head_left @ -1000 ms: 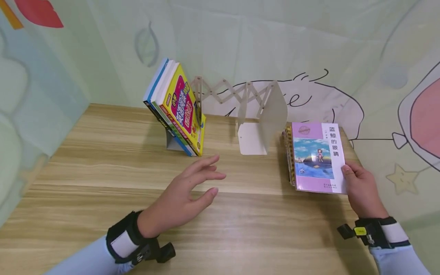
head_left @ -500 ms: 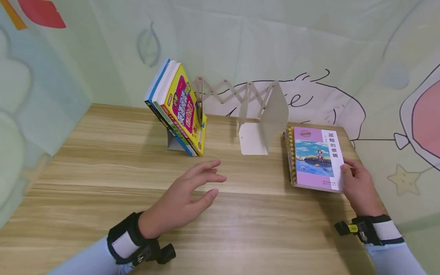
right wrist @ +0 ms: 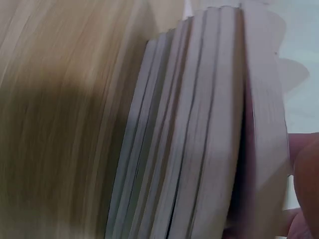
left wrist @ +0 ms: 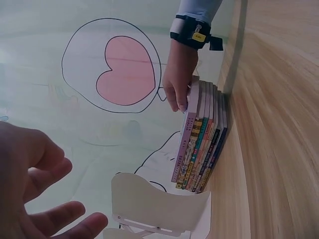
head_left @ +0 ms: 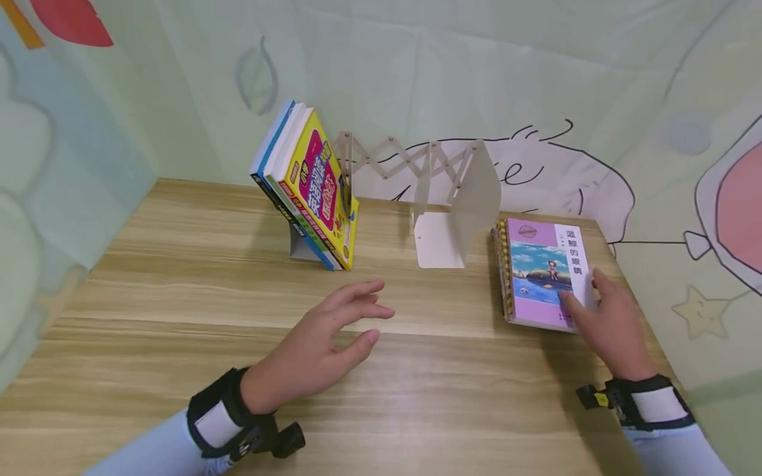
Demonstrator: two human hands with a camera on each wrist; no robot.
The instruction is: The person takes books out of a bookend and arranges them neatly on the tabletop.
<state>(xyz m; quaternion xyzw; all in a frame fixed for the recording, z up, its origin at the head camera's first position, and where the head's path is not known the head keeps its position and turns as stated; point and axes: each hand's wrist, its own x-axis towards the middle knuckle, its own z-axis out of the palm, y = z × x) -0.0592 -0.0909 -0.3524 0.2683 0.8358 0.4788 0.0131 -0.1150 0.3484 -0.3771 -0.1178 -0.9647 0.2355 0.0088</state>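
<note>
My right hand (head_left: 616, 330) holds a purple and white paperback book (head_left: 536, 254) by its right side, the thumb lying across the cover. This book tops a stack of books (left wrist: 202, 149) on the table's right side. In the right wrist view a dark gap separates the top book (right wrist: 266, 119) from the pages below; part of the hand's grip is out of sight. Over the middle of the table hovers my left hand (head_left: 315, 350), fingers spread and loosely bent, touching nothing.
A white expandable bookend rack (head_left: 440, 238) stands along the back of the wooden table (head_left: 417, 410). Several books (head_left: 315, 192), the front one yellow, lean in its left end. A printed cloth (head_left: 381, 73) hangs behind.
The purple book has settled slightly lower on the stack. My right hand has shifted left, its thumb sliding from the book's edge onto the cover. My left hand stays nearly still.
</note>
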